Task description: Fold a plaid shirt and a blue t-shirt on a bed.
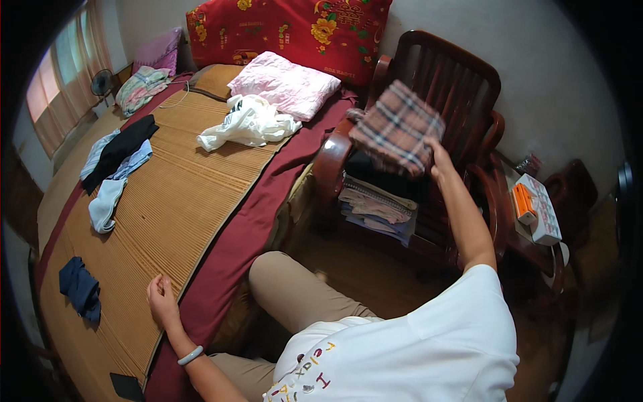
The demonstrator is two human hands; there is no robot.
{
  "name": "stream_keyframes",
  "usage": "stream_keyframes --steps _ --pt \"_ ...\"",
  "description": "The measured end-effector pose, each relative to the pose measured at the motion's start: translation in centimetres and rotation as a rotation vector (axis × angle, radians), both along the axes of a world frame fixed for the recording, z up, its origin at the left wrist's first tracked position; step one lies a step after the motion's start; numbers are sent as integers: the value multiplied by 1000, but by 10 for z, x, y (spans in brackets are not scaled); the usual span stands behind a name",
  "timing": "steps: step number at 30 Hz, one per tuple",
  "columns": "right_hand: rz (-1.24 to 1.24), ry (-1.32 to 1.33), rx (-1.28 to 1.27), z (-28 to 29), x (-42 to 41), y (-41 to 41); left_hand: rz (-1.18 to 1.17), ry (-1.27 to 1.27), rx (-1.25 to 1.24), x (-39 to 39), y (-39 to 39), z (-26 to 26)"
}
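My right hand (439, 158) grips the edge of a folded plaid cloth (399, 128), which is held above a stack of folded clothes (379, 203) on the seat of a dark wooden armchair (449, 65). Near the edge of a bamboo mat (191, 191) on the bed, my left hand (163, 299) rests with its fingers loosely curled and nothing visible in them. A crumpled white garment (251, 123) lies towards the head of the mat. Along its far side are a black garment (123, 151), light socks (106, 205) and a dark blue cloth (80, 289).
A pink pillow (284, 85) and a red floral bundle (286, 35) are at the bed's head. A black flat object (126, 386) lies at the mat's near end. A side table right of the armchair holds a tissue box (540, 211) and an orange pack (524, 203).
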State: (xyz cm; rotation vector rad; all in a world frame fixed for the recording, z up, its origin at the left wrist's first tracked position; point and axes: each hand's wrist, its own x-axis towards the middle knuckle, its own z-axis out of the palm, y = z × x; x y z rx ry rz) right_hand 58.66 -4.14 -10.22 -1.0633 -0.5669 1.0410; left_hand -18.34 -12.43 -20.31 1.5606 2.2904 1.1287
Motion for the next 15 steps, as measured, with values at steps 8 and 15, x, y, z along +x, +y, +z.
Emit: stream_keyframes --steps 8,15 --pt "-143 167 -164 -53 3 -25 -29 109 -85 17 -6 3" --pt "-59 113 -177 -43 5 -16 -84 118 -33 14 -9 1"
